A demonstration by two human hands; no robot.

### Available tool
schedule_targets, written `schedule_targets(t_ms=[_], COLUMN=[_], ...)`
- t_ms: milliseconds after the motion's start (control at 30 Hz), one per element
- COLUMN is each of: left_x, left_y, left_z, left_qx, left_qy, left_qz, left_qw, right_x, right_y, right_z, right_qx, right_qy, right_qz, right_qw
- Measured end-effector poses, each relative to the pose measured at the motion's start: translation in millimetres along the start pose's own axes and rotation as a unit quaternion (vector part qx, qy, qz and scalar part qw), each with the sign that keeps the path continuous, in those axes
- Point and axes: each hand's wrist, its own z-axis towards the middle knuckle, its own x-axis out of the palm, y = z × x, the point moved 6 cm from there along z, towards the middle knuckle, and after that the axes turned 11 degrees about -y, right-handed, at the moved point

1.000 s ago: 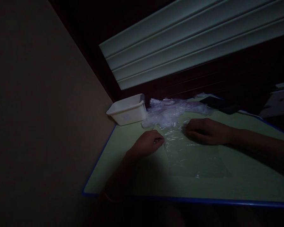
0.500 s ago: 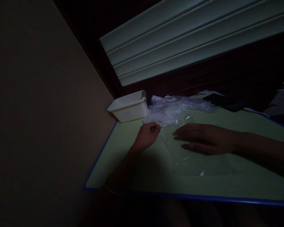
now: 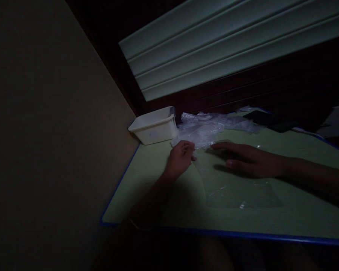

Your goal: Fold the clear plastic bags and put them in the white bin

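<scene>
A clear plastic bag (image 3: 237, 194) lies flat on the green table (image 3: 158, 165). My left hand (image 3: 181, 156) is at the bag's upper left, its fingers curled together; what they hold, if anything, is too dark to make out. Over the upper part of the bag is my right hand (image 3: 245, 159), its fingers stretched out to the left and the thumb apart. Just beyond both hands is a heap of crumpled clear plastic (image 3: 206, 128).
A white bin (image 3: 155, 130) with a label stands at the table's back left corner, beside the wall. A dark object (image 3: 262, 118) lies at the back right, with a pale box-like thing (image 3: 337, 120) farther right. Blue edging (image 3: 243, 235) runs along the table's front.
My left hand has shifted slightly right, its fingers in a changed curl. My right hand has moved a little up, away from the table's front edge, and its fingers have shifted.
</scene>
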Motion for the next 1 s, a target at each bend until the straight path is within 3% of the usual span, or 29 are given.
schedule_targets(t_ms=[233, 467, 633, 767, 1000], left_x=[6.7, 11.8, 16.4, 23.9, 30.3], left_y=[-6.8, -9.3, -22.3, -31.0, -32.8], left_z=[-4.8, -12.0, -20.8, -28.4, -36.3], left_qx=[0.003, 0.07, 0.183, 0.277, 0.328], left_qy=[0.033, 0.092, 0.144, 0.181, 0.205], left_qz=[-0.048, 0.067, 0.168, 0.191, 0.254], left_qw=[0.998, 0.991, 0.958, 0.924, 0.887], right_x=[-11.9, -8.1, -7.9, -7.9, -9.2], right_y=[-15.6, -35.6, -45.6, -44.6, -49.8], right_z=[5.3, 7.2, 8.2, 9.4, 11.4], right_qx=[0.128, 0.23, 0.271, 0.305, 0.317], right_qy=[-0.074, -0.15, -0.192, -0.216, -0.246], right_qz=[0.145, 0.345, 0.406, 0.435, 0.456], right_qw=[0.978, 0.897, 0.851, 0.819, 0.794])
